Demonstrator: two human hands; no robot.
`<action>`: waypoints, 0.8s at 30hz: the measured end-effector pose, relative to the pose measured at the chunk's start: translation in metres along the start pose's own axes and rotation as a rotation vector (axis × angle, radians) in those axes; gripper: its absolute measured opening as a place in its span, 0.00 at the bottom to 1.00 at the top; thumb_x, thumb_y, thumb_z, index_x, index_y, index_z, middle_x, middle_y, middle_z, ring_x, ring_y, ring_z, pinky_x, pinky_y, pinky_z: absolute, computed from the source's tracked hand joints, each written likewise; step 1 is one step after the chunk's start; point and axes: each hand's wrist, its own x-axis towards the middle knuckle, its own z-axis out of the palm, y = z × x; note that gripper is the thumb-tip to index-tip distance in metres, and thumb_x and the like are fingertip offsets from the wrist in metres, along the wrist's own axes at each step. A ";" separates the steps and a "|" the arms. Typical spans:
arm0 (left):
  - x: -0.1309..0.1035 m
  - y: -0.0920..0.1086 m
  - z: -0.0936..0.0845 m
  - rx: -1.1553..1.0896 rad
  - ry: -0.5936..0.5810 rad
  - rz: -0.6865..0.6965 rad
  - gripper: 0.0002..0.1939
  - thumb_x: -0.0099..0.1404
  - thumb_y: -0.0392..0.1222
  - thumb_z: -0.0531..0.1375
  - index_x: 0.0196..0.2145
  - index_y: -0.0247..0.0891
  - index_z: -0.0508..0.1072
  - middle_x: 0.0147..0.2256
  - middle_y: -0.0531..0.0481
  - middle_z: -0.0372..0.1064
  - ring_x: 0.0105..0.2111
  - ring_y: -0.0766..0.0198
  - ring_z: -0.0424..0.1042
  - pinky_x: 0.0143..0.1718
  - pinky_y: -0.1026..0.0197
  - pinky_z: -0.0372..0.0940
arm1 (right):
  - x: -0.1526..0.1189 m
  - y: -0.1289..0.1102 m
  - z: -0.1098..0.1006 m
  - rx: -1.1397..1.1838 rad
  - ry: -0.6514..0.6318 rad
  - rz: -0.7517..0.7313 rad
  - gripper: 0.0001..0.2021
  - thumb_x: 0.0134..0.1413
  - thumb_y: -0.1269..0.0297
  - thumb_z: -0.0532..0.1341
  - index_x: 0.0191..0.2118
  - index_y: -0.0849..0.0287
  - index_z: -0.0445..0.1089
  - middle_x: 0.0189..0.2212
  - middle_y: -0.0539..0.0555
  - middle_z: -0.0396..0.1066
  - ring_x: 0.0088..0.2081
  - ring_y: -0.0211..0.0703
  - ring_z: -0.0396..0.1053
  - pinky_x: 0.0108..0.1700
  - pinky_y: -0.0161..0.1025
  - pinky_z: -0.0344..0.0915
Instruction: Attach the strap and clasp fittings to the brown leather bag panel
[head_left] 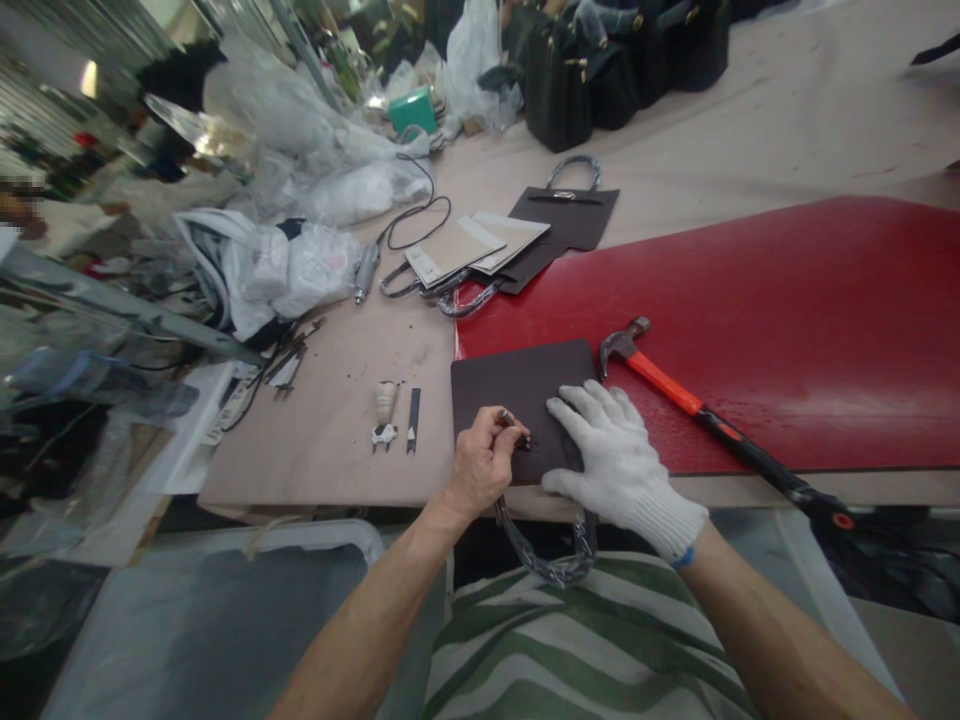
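Note:
A dark brown bag panel [517, 385] lies flat at the table's front edge, its plastic-wrapped handle [551, 568] hanging over toward me. My left hand [486, 460], bare, pinches a small metal piece [525, 440] against the panel's surface; its exact kind is too small to tell. My right hand [611, 450], in a white knitted glove, lies flat with fingers spread on the panel's right side. Just beyond it, a claw hammer [664, 385] with an orange and black handle rests on the red sheet [787, 330].
Left of the panel lie a fork-tipped tool with a wrapped grip [385, 410] and a flat dark pronged tool [413, 420]. Farther back are more bag panels [577, 215], pale boards [457, 250] and a corded grey tool [366, 272]. Black bags [559, 95] stand at the back.

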 end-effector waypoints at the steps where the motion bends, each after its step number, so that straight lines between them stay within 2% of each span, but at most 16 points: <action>1: -0.002 -0.001 0.001 0.044 0.004 0.047 0.03 0.74 0.40 0.55 0.42 0.40 0.68 0.37 0.47 0.79 0.36 0.63 0.80 0.40 0.62 0.73 | 0.000 0.001 -0.001 0.017 0.000 -0.009 0.42 0.45 0.51 0.74 0.65 0.62 0.69 0.68 0.64 0.61 0.70 0.73 0.52 0.72 0.68 0.48; 3: -0.006 -0.004 0.003 0.128 0.016 0.143 0.04 0.74 0.40 0.55 0.43 0.40 0.69 0.37 0.46 0.79 0.35 0.63 0.80 0.40 0.63 0.73 | -0.002 0.005 -0.005 0.098 0.012 -0.043 0.36 0.51 0.51 0.70 0.64 0.62 0.69 0.67 0.63 0.63 0.69 0.69 0.55 0.71 0.67 0.50; 6: -0.009 -0.005 0.009 0.170 0.078 0.199 0.04 0.74 0.40 0.55 0.43 0.40 0.69 0.36 0.46 0.79 0.34 0.63 0.80 0.38 0.64 0.73 | -0.007 0.019 -0.021 0.170 0.158 0.000 0.25 0.64 0.52 0.60 0.60 0.62 0.71 0.59 0.62 0.70 0.61 0.59 0.67 0.66 0.55 0.63; 8: -0.009 -0.005 0.012 0.160 0.130 0.188 0.03 0.74 0.38 0.56 0.42 0.40 0.69 0.35 0.47 0.78 0.33 0.64 0.80 0.37 0.64 0.73 | -0.013 0.033 -0.036 0.035 0.252 0.114 0.22 0.68 0.53 0.55 0.57 0.63 0.72 0.54 0.64 0.73 0.55 0.60 0.70 0.59 0.53 0.67; 9: -0.008 -0.005 0.013 0.159 0.149 0.196 0.02 0.74 0.38 0.56 0.42 0.40 0.69 0.34 0.48 0.78 0.32 0.64 0.79 0.37 0.65 0.72 | -0.017 0.040 -0.044 -0.080 0.249 0.182 0.22 0.68 0.53 0.55 0.57 0.64 0.72 0.53 0.65 0.73 0.53 0.62 0.70 0.56 0.54 0.68; 11: -0.007 -0.007 0.014 0.167 0.164 0.245 0.01 0.74 0.37 0.57 0.41 0.40 0.69 0.33 0.49 0.77 0.31 0.65 0.79 0.35 0.66 0.72 | -0.022 0.052 -0.056 -0.311 0.133 0.309 0.23 0.68 0.53 0.55 0.58 0.65 0.71 0.52 0.68 0.71 0.48 0.66 0.70 0.47 0.55 0.68; 13: -0.006 -0.009 0.014 0.178 0.157 0.303 0.01 0.74 0.37 0.57 0.42 0.40 0.69 0.33 0.49 0.77 0.30 0.65 0.79 0.35 0.66 0.72 | -0.026 0.058 -0.063 -0.476 -0.022 0.401 0.22 0.71 0.54 0.52 0.58 0.65 0.69 0.48 0.68 0.71 0.44 0.65 0.70 0.38 0.50 0.65; 16: -0.007 -0.013 0.013 0.210 0.122 0.365 0.02 0.74 0.37 0.56 0.43 0.40 0.69 0.34 0.49 0.77 0.31 0.64 0.79 0.34 0.66 0.72 | -0.023 0.059 -0.066 -0.561 -0.174 0.434 0.19 0.73 0.61 0.47 0.56 0.66 0.68 0.43 0.69 0.70 0.41 0.65 0.70 0.32 0.46 0.60; 19: -0.007 -0.013 0.012 0.256 0.094 0.414 0.03 0.74 0.36 0.55 0.42 0.40 0.69 0.34 0.48 0.78 0.32 0.63 0.79 0.35 0.65 0.72 | -0.011 0.059 -0.070 -0.476 -0.255 0.488 0.17 0.70 0.70 0.46 0.52 0.69 0.68 0.42 0.70 0.70 0.40 0.60 0.72 0.31 0.45 0.58; 21: -0.007 -0.012 0.012 0.277 0.088 0.428 0.04 0.73 0.36 0.55 0.42 0.39 0.70 0.33 0.48 0.78 0.31 0.63 0.79 0.34 0.65 0.71 | -0.004 0.057 -0.080 -0.367 -0.296 0.589 0.14 0.69 0.69 0.47 0.49 0.68 0.68 0.36 0.65 0.71 0.33 0.53 0.72 0.30 0.43 0.57; 23: -0.006 -0.012 0.013 0.285 0.084 0.426 0.04 0.73 0.36 0.55 0.41 0.39 0.70 0.33 0.48 0.78 0.29 0.63 0.79 0.32 0.65 0.70 | -0.004 0.048 -0.096 -0.173 -0.259 0.692 0.11 0.68 0.66 0.50 0.44 0.63 0.68 0.27 0.57 0.68 0.27 0.47 0.68 0.27 0.40 0.57; 24: -0.006 -0.012 0.013 0.284 0.080 0.424 0.04 0.73 0.36 0.55 0.41 0.39 0.70 0.32 0.48 0.77 0.29 0.63 0.79 0.32 0.65 0.70 | -0.007 0.040 -0.105 -0.028 -0.195 0.703 0.09 0.68 0.63 0.51 0.41 0.60 0.67 0.24 0.53 0.66 0.25 0.45 0.66 0.26 0.39 0.57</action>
